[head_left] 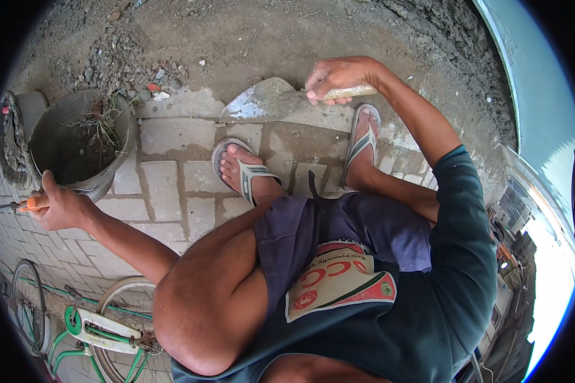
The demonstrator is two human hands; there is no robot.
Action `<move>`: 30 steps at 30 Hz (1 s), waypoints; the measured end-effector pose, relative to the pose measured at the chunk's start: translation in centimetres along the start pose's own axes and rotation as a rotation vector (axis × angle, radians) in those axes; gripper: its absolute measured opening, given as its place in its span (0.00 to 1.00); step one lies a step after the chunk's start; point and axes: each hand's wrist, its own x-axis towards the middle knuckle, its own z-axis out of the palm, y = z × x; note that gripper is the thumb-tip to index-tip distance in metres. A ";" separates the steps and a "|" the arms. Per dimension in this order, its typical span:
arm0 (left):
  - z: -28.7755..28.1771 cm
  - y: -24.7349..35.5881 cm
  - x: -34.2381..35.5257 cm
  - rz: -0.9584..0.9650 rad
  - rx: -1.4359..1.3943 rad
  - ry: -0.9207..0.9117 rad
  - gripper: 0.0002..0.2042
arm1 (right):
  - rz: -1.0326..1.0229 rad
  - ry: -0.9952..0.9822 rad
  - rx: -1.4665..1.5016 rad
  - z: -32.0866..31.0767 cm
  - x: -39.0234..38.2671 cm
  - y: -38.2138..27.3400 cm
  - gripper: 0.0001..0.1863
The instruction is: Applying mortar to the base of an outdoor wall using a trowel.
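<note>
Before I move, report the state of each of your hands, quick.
Left hand: closed, holding an orange-handled tool with a thin metal end.
Right hand: closed, holding a pale-handled trowel with a broad grey blade.

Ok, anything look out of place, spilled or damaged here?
One thing: a straggly tuft of weeds lies at the right side of the bucket, apparently inside, looking odd against its grey wall. Nothing else stands out; the trowel in the right hand just has a pale patch.
</note>
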 end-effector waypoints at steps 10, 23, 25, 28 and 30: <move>0.3 0.2 -0.2 0.000 -0.064 0.032 0.15 | -0.123 0.097 -1.023 7.7 -5.0 5.0 0.14; -0.1 0.2 -0.1 0.000 -0.029 0.002 0.15 | 0.072 0.120 -0.749 7.0 -8.9 5.4 0.17; -0.1 0.1 0.0 -0.003 -0.040 -0.001 0.15 | 0.209 -0.005 -0.620 7.6 -9.4 7.0 0.17; -0.2 -0.2 0.0 0.024 -0.044 0.002 0.15 | 0.426 -0.031 0.022 8.9 -10.0 9.7 0.16; -0.3 -0.2 0.0 0.040 0.052 0.010 0.15 | 0.387 -0.005 0.250 10.2 -9.7 11.4 0.15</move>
